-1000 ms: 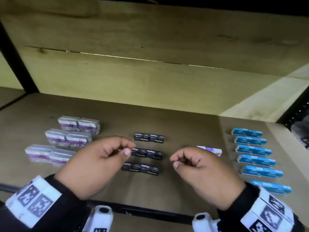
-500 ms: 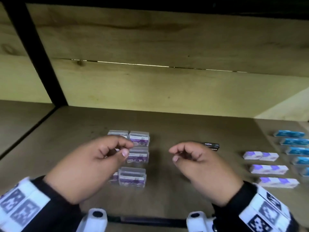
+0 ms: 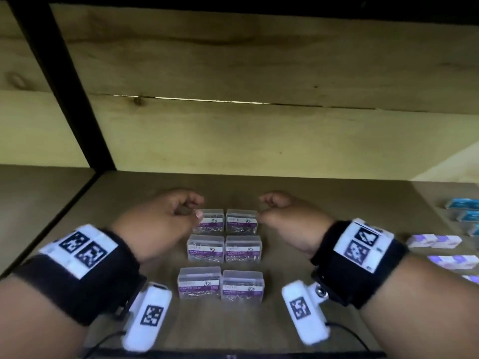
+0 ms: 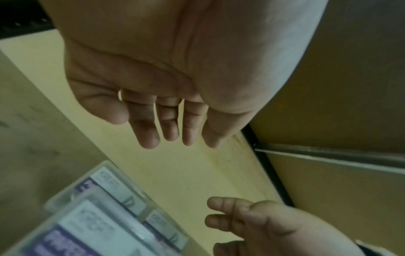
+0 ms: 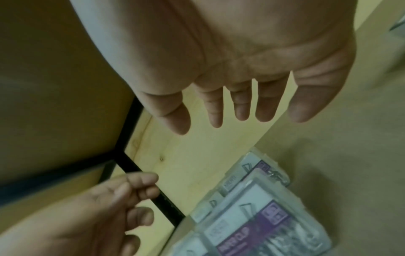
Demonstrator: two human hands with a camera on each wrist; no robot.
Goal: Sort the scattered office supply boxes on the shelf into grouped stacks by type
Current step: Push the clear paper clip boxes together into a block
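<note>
Boxes of paper clips (image 3: 224, 251), clear plastic with purple labels, sit on the shelf (image 3: 298, 193) in three rows of two, each pair side by side and touching, with small gaps between the rows. The far-left box (image 3: 210, 221) and the far-right box (image 3: 241, 221) lie nearest the wooden back wall (image 3: 259, 141). The left hand (image 3: 166, 216) hangs just beside the far-left box, its thumb tip at or almost at the box's upper left corner; whether it touches cannot be told. The right hand (image 3: 287, 213) sits just beside the far-right box on the other side. From the head view both hands look loosely curled, while the wrist views show the left hand (image 4: 166, 97) and the right hand (image 5: 236, 83) with fingers hanging fairly straight and relaxed, holding nothing. Well apart to the right, white-and-purple boxes (image 3: 435, 240) lie in a column, and blue boxes (image 3: 464, 203) lie beyond them at the frame's edge. A black upright post (image 3: 64, 84) divides the shelf bays at left.
</note>
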